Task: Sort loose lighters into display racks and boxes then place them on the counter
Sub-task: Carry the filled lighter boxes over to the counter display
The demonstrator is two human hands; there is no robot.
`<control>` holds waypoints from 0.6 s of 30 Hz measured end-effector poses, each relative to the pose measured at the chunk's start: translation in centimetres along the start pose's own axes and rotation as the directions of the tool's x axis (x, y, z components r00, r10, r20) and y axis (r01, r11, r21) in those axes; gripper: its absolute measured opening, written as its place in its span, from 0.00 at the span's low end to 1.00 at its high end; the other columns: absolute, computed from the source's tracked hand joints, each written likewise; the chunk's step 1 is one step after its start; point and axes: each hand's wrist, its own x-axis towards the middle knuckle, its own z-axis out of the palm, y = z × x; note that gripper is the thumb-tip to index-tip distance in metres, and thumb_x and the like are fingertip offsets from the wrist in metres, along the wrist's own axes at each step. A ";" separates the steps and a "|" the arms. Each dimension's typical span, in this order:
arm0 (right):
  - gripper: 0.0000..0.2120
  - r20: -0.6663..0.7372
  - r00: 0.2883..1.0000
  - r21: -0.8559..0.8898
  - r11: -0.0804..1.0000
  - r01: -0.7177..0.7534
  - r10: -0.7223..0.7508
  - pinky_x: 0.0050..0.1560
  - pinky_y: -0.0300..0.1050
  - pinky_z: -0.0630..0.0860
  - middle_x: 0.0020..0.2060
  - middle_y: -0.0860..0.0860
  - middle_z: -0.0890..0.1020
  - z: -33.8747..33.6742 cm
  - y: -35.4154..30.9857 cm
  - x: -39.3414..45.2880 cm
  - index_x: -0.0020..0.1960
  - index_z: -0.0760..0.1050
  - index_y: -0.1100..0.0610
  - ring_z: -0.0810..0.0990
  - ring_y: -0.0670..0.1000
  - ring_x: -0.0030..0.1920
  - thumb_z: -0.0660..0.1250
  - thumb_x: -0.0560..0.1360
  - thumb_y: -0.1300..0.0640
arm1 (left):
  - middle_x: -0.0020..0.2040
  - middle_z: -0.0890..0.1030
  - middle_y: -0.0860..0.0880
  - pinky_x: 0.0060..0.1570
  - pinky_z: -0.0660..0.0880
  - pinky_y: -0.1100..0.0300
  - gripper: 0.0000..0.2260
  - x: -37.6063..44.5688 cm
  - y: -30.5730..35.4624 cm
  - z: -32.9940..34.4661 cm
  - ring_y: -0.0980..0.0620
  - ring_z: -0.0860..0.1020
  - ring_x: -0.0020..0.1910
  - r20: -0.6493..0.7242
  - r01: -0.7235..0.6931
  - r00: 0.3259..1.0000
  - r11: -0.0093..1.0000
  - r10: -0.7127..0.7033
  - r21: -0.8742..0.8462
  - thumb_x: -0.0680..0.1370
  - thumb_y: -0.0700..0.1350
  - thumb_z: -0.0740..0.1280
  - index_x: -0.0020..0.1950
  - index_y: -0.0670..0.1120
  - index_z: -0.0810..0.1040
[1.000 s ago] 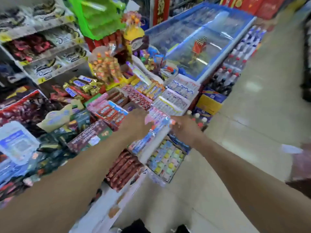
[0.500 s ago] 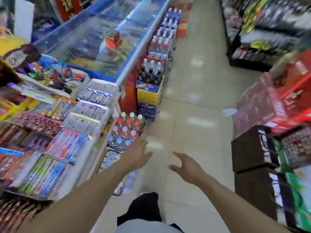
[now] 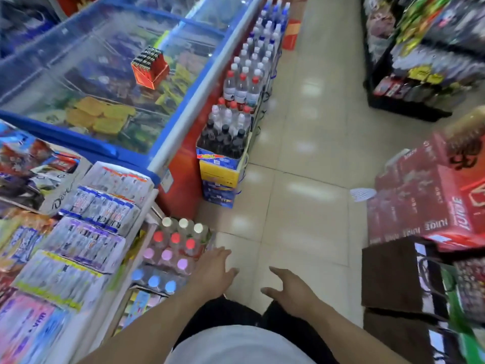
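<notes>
A tiled shop aisle (image 3: 301,158) is seen from above. On the left, a glass-topped chest freezer (image 3: 110,82) is flanked by crates of bottled drinks (image 3: 236,106). Red juice cartons (image 3: 430,206) are stacked on the right. A red box of lighters (image 3: 150,67) is set on the freezer's glass lid, well apart from both hands. The left hand (image 3: 214,270) and right hand (image 3: 290,287) are held over the floor, empty, fingers spread.

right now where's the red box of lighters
In the head view, the red box of lighters sits upper left on the glass lid of the chest freezer, left of the rows of water bottles.
</notes>
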 end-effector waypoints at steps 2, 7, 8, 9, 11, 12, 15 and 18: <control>0.37 -0.003 0.999 0.018 0.999 0.032 -0.032 0.73 0.41 0.62 0.76 0.44 0.65 -3.1 -1.8 3.3 0.79 0.60 0.48 0.64 0.46 0.75 0.67 0.76 0.36 | 0.80 0.62 0.48 0.76 0.54 0.56 0.29 2.3 0.3 -1.7 0.49 0.58 0.79 -0.001 0.049 0.999 0.998 -0.049 -0.031 0.82 0.59 0.63 0.80 0.48 0.63; 0.42 0.129 0.982 -0.102 0.983 0.155 -0.142 0.75 0.49 0.61 0.78 0.49 0.61 -10.4 -5.8 13.3 0.80 0.57 0.50 0.62 0.50 0.77 0.68 0.73 0.34 | 0.77 0.67 0.50 0.76 0.58 0.52 0.28 10.2 0.7 -6.2 0.44 0.61 0.79 -0.083 0.137 0.986 0.985 -0.146 -0.108 0.79 0.61 0.61 0.75 0.48 0.70; 0.43 0.165 0.972 -0.142 0.971 0.192 -0.168 0.76 0.49 0.60 0.79 0.50 0.60 -11.9 -6.6 15.5 0.81 0.56 0.51 0.61 0.51 0.77 0.68 0.73 0.34 | 0.79 0.64 0.48 0.77 0.55 0.53 0.29 11.9 0.9 -7.5 0.45 0.59 0.80 -0.102 0.154 0.981 0.982 -0.165 -0.112 0.80 0.61 0.61 0.77 0.47 0.68; 0.44 0.194 0.961 -0.183 0.956 0.231 -0.196 0.76 0.49 0.59 0.79 0.51 0.59 -13.5 -7.4 17.6 0.81 0.55 0.52 0.60 0.52 0.77 0.69 0.74 0.34 | 0.80 0.62 0.47 0.78 0.52 0.55 0.30 13.6 1.2 -8.8 0.46 0.57 0.80 -0.129 0.175 0.973 0.978 -0.190 -0.116 0.80 0.60 0.60 0.78 0.46 0.66; 0.44 0.239 0.939 -0.253 0.918 0.305 -0.246 0.76 0.48 0.58 0.80 0.51 0.58 -16.6 -9.0 21.5 0.81 0.54 0.52 0.58 0.51 0.78 0.68 0.74 0.35 | 0.81 0.60 0.46 0.78 0.48 0.57 0.31 17.0 1.7 -11.6 0.48 0.54 0.81 -0.213 0.221 0.945 0.965 -0.248 -0.141 0.80 0.60 0.60 0.80 0.46 0.63; 0.44 0.267 0.927 -0.281 0.899 0.335 -0.262 0.76 0.48 0.59 0.80 0.50 0.57 -18.3 -9.7 23.2 0.81 0.54 0.52 0.58 0.51 0.78 0.68 0.74 0.35 | 0.81 0.60 0.46 0.77 0.47 0.58 0.32 18.5 2.1 -13.1 0.48 0.54 0.81 -0.260 0.242 0.925 0.957 -0.278 -0.162 0.80 0.60 0.60 0.80 0.46 0.63; 0.44 0.373 0.877 -0.342 0.834 0.433 -0.302 0.76 0.48 0.58 0.80 0.51 0.57 -23.1 -12.2 26.9 0.82 0.53 0.52 0.58 0.52 0.78 0.67 0.75 0.36 | 0.81 0.59 0.46 0.78 0.50 0.54 0.29 22.2 3.3 -17.0 0.47 0.53 0.81 -0.332 0.294 0.866 0.918 -0.374 -0.267 0.82 0.58 0.62 0.80 0.46 0.63; 0.43 0.446 0.834 -0.377 0.778 0.503 -0.323 0.75 0.45 0.58 0.79 0.51 0.60 -27.1 -15.3 29.7 0.82 0.53 0.52 0.59 0.51 0.77 0.68 0.76 0.37 | 0.81 0.59 0.46 0.79 0.52 0.50 0.28 25.3 4.3 -20.8 0.47 0.53 0.81 -0.385 0.313 0.810 0.881 -0.443 -0.355 0.82 0.55 0.64 0.79 0.48 0.63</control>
